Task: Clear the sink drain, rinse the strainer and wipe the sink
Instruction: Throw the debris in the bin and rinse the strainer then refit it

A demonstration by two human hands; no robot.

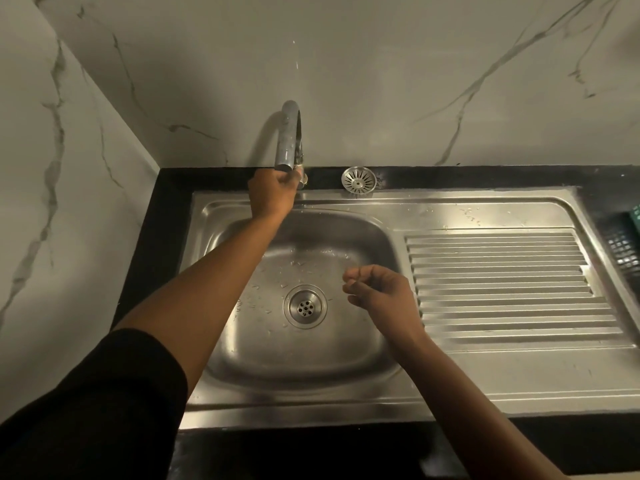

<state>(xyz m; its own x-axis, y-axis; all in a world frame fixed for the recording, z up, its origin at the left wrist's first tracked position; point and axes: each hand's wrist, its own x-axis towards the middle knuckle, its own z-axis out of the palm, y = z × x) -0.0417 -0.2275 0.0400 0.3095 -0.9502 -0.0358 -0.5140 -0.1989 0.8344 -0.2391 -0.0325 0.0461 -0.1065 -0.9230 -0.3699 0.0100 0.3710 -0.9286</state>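
A steel sink (221,216) holds a round drain (304,306) with open holes and small white scraps scattered around it. The round metal strainer (358,180) lies on the black ledge behind the basin, right of the tap (289,133). My left hand (273,194) reaches under the tap's spout and is closed around the tap's base or handle. No water runs from the spout. My right hand (377,289) hovers over the basin's right side, fingers loosely curled with fingertips pinched; whether it holds anything is unclear.
A ribbed steel drainboard (502,289) extends right of the basin. A dark green basket (627,244) sits at the right edge on the black counter (156,237). Marble walls close off the back and left.
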